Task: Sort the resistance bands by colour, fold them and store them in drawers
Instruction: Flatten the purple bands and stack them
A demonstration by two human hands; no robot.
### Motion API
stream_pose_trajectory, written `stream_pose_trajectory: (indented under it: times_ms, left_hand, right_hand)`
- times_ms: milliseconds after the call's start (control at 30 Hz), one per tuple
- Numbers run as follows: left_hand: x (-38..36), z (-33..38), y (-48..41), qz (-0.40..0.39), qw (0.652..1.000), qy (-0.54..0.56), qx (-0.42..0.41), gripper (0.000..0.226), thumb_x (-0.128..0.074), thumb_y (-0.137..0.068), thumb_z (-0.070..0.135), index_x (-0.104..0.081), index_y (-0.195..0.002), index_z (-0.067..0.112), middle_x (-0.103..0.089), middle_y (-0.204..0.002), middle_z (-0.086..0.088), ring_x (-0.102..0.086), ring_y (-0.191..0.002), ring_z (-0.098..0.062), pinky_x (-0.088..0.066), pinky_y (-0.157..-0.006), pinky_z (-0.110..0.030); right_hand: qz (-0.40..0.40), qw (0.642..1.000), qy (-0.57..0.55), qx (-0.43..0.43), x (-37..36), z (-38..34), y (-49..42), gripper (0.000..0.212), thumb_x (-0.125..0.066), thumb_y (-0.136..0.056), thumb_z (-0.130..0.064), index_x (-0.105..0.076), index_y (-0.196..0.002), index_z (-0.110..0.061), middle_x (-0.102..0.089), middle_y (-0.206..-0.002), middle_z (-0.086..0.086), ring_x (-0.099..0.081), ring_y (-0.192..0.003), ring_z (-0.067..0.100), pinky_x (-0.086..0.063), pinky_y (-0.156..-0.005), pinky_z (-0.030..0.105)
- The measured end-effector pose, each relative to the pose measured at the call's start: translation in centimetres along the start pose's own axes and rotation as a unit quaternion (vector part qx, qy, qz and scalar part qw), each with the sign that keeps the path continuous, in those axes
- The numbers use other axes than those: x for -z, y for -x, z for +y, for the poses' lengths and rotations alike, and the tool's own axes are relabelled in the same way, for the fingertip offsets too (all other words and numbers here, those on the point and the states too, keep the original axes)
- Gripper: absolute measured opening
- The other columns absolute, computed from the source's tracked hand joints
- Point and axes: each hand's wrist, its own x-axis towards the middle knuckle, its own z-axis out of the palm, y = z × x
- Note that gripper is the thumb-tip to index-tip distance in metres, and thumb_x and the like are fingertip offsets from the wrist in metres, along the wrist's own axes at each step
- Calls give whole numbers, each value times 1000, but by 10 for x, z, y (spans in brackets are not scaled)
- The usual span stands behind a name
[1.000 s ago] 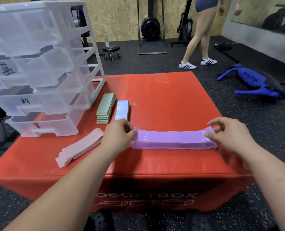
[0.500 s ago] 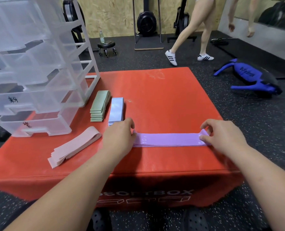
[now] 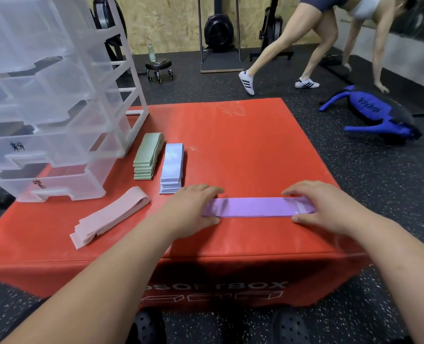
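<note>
Only the head view here. Compared with a second back, the ends of the stacked lilac fabric resistance bands (image 3: 253, 207) aren't being pinched up any more. The left hand (image 3: 193, 207) and the right hand (image 3: 330, 209) have been laid palm down, with the fingers nearly straight over one end each and the thumbs set against the near side. Nothing is gripped; the stack is just being pressed flat and squared. It's lying along the near edge of the red padded vinyl soft box (image 3: 243, 150), parallel with it and a bit right of the middle. So the lilac pile looks evened up, and folding is probably due next, though that's only a guess.

Sorting seems done already. A sage-green stack (image 3: 147, 157) and a pale blue stack (image 3: 172, 167), both apparently folded in half, are parked side by side just beside the clear plastic drawer tower (image 3: 57, 120) at the far left corner. A long dusty-pink stack (image 3: 109, 217) is left slanted towards the near left corner. No bands can be made out in the drawers.

Material-wise, the bands are flat, matte, floppy loops with edges layered like pages. The box top is finely ribbed, so little sliding is expected. The drawers are smooth, see-through, and marked with black handwritten labels.
</note>
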Motion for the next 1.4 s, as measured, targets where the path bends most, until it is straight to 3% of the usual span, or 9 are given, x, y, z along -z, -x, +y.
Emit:
stream_pose_trajectory:
  times_ms: [200,533,733,867,967,1133,1267,1400]
  left_hand:
    - [3,-9,-4,14,1000,-4,-9,61,-82,-86,44,-57,-141,32,-65,-123,10,-60,-115,-20,-48,-100,-39]
    - [5,-13,-3,8,1000,16,-19,58,-83,-86,44,-60,-138,34,-64,-123,11,-59,-116,-16,-50,-98,-38]
    - [8,-14,-3,7,999,17,-26,63,-85,-83,45,-60,-140,35,-63,-126,12,-58,-118,-14,-50,-99,-37]
    - [10,-14,-1,22,999,16,-36,62,-85,-83,47,-60,-139,36,-62,-128,12,-58,-119,-14,-51,-97,-35]
    - [9,-7,-1,43,998,16,-45,59,-82,-85,48,-62,-138,34,-63,-128,10,-59,-118,-16,-51,-99,-37]
    - [-7,8,-5,57,997,-22,-42,57,-75,-86,54,-60,-138,33,-63,-128,7,-59,-118,-23,-49,-99,-41]
    - [-11,8,-8,51,998,-27,-29,53,-73,-90,50,-58,-138,34,-63,-125,7,-57,-114,-23,-48,-96,-40]
    - [-9,6,-10,37,999,-17,-23,54,-74,-90,48,-58,-139,33,-63,-125,6,-58,-114,-24,-49,-96,-43]
  right_hand:
    - [16,1000,-4,13,-2,3,-5,47,-87,-79,-40,-69,-123,-37,-67,-119,-18,-63,-112,12,-47,-99,30]
    - [32,999,-28,34,-4,10,-6,32,-89,-78,-41,-76,-107,-39,-65,-113,-22,-64,-107,9,-49,-99,34]
    - [48,998,-38,33,-1,9,-3,36,-88,-77,-44,-76,-111,-36,-66,-118,-21,-63,-111,8,-48,-104,36]
    - [95,994,-40,-18,3,9,3,34,-83,-81,-45,-74,-113,-39,-66,-120,-19,-63,-112,10,-49,-104,37]
    - [128,984,-49,-116,3,11,4,28,-79,-86,-44,-73,-113,-37,-71,-110,-10,-67,-98,15,-51,-95,35]
    - [81,965,-88,-232,-5,6,2,41,-81,-85,-37,-69,-121,-22,-73,-88,-7,-68,-93,22,-46,-85,31]
    - [74,954,-96,-274,-7,-4,-2,46,-84,-82,-32,-67,-123,-20,-75,-99,0,-68,-103,27,-49,-91,34]
    - [82,934,-135,-321,-12,-3,-6,45,-90,-71,-30,-70,-111,-26,-76,-101,2,-70,-96,26,-55,-89,37]
